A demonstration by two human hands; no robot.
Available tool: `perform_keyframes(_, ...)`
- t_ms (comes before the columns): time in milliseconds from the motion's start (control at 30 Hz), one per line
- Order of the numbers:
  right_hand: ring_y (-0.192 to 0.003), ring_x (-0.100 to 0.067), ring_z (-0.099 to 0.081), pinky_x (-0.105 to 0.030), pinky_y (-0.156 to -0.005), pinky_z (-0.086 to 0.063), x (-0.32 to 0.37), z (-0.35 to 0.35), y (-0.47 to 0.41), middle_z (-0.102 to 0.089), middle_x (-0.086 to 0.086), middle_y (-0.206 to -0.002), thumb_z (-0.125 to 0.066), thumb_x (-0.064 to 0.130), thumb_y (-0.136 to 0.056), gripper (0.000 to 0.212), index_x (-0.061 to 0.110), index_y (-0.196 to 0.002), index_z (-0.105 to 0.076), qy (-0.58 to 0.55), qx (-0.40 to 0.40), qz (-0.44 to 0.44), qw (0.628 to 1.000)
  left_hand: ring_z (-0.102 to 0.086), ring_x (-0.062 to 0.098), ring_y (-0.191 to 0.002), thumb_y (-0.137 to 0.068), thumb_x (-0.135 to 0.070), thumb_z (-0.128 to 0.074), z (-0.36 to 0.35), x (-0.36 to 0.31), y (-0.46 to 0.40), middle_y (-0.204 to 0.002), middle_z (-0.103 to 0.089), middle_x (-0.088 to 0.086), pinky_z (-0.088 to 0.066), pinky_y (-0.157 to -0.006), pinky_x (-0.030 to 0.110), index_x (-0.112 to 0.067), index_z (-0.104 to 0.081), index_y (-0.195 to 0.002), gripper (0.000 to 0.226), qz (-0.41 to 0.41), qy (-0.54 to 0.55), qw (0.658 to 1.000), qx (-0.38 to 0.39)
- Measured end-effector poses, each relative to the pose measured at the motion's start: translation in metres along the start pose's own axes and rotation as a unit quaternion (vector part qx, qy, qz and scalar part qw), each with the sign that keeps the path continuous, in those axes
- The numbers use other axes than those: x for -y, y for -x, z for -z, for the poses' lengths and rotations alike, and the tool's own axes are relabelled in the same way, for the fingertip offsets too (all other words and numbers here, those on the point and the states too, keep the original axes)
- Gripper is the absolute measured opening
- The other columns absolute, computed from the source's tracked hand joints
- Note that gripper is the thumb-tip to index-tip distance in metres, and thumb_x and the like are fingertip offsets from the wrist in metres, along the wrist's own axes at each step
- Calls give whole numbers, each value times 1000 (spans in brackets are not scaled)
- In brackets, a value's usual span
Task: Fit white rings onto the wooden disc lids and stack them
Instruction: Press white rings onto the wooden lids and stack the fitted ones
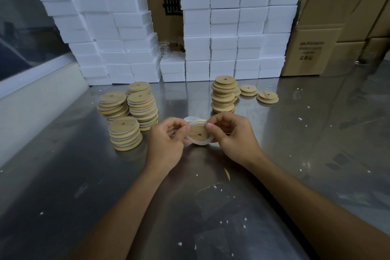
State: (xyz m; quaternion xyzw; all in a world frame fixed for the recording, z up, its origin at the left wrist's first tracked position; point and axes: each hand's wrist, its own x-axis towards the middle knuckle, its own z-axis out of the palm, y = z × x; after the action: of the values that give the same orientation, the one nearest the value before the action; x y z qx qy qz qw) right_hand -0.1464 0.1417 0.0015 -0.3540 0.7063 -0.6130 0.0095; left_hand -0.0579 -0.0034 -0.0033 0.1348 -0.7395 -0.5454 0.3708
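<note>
Stacks of wooden lids (124, 135) with pale rings showing between their layers stand at about ten o'clock from the hands, near enough, it seems, to take each finished piece without a long reach. Left hand (168, 143) curls its fingers round the near-left rim of a single wooden lid (198, 133), thumb pressed to the edge of the white ring (199, 142), apparently steadying the disc while the band is worked over it. Held just above the metal surface (84, 175) at the centre of the view, the lid faces up, its small hole visible, with the ring seated along the near edge and standing proud at the far edge, so the fit looks only partly made. Right hand (230, 133) pinches the lid's right rim, thumb on top beside the ring, likely to draw the loose part down. A taller pile of bare lids (223, 95) waits at one o'clock, with two small lid stacks (267, 97) further right, seemingly the supply. White foam blocks (223, 27) and cardboard boxes (312, 48) wall the back.
</note>
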Motion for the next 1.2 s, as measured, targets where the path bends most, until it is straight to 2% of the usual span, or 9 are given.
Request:
perform_keyframes(133, -78, -25, -72, -41, -75, -62, 0, 1, 0, -74, -13, -84, -67, 3, -92, 7, -3, -94, -69, -12, 4, -13, 1000, -68, 11, -54, -87, 4, -65, 2, 2, -3, -67, -71, -10, -51, -53, 15, -20, -65, -74, 28, 10, -9, 1000, 8)
perform_keyframes(300, -80, -18, -74, -34, -74, -63, 0, 2, -1, -75, -10, -88, -67, 4, -92, 8, -1, -97, -70, -17, 12, -37, 999, -69, 12, -55, -86, 4, -66, 5, 3, -5, -65, -71, -6, -51, -54, 14, -21, -65, -72, 29, 29, -18, 999, 14)
perform_keyframes(467, -79, -18, -74, -31, -73, -62, 0, 2, -2, -75, -9, -87, -68, 5, -91, 5, 1, -94, -70, -18, 8, -50, 999, -69, 11, -55, -86, 5, -66, 6, 2, -5, -64, -71, -5, -52, -54, 14, -17, -65, -71, 27, 35, -18, 999, 18)
perform_keyframes(633, -76, -16, -74, -23, -67, -59, -2, 2, -2, -76, -8, -85, -69, 8, -91, 7, 1, -94, -69, -19, 9, -56, 998, -69, 10, -54, -86, 8, -65, 7, 1, -3, -68, -71, -1, -53, -54, 15, -13, -65, -71, 25, 40, 3, 999, 12)
perform_keyframes(767, -78, -17, -74, -27, -71, -61, -3, 2, -3, -76, -8, -85, -70, 10, -91, 6, 5, -94, -69, -16, 14, -74, 997, -70, 11, -58, -86, 9, -64, 8, 2, -4, -68, -71, 0, -54, -55, 16, -10, -64, -70, 25, 62, 15, 998, 5)
perform_keyframes(967, -78, -15, -74, -22, -69, -60, -2, 3, -4, -76, -7, -85, -69, 10, -91, 8, 3, -95, -69, -12, 23, -84, 996, -72, 8, -70, -85, 4, -68, 11, 6, -5, -73, -73, -4, -55, -61, 17, -16, -64, -72, 24, 55, -40, 998, 12)
perform_keyframes(1100, -77, -14, -74, -23, -69, -61, -2, 2, -3, -76, -6, -84, -69, 10, -91, 5, 5, -94, -69, -13, 24, -85, 996, -73, 11, -72, -84, 1, -70, 14, 8, -5, -74, -73, -4, -60, -70, 33, -20, -64, -71, 25, 38, -74, 996, 11)
perform_keyframes(1200, -79, -17, -75, -30, -75, -62, -3, 2, -3, -76, -8, -84, -69, 10, -92, 2, 7, -92, -69, -14, 27, -94, 995, -70, 6, -69, -83, 0, -71, 13, 6, -5, -70, -70, -10, -60, -71, 31, -25, -63, -69, 30, 15, -104, 994, 1)
